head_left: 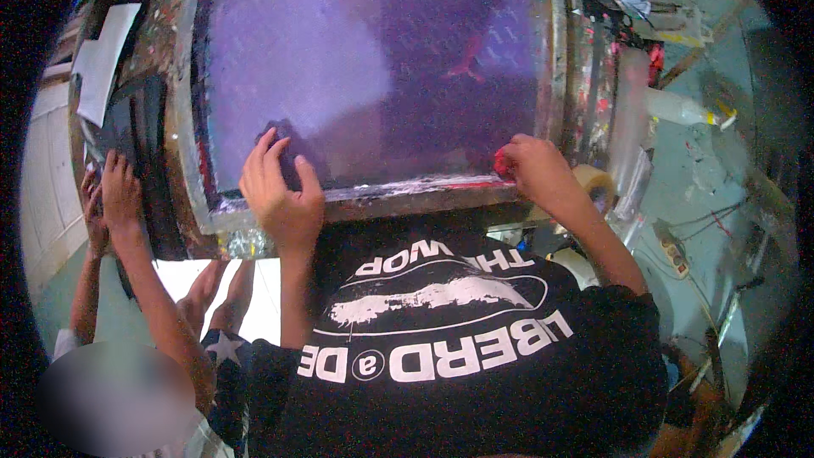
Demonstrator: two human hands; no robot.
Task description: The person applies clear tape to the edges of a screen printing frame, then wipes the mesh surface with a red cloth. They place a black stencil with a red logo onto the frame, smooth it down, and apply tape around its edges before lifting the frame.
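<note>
A large screen-printing frame [373,195] with purple mesh [373,59] fills the view ahead of both hands, its paint-spattered metal border running just beneath the fingertips. The left hand [280,191] lies flat on the lower left part of the mesh, fingers spread and pressed to the fabric, the heel of the palm over the frame's bottom rail. The right hand [536,171] rests on the lower right corner of the screen, fingers curled tight around a small red object [502,161], which touches the mesh beside the rail; what the object is cannot be told. Below both wrists, a black T-shirt [458,348] with white lettering covers the wearer's chest. Left of the left hand, a second person's hands [114,195] grip the outer edge of the frame, their forearms rising from the lower left. Just beyond the right hand, to its right, sits a roll of tan tape [598,182]. Farther right, a blue-green work surface [695,178] carries cables and scraps.
</note>
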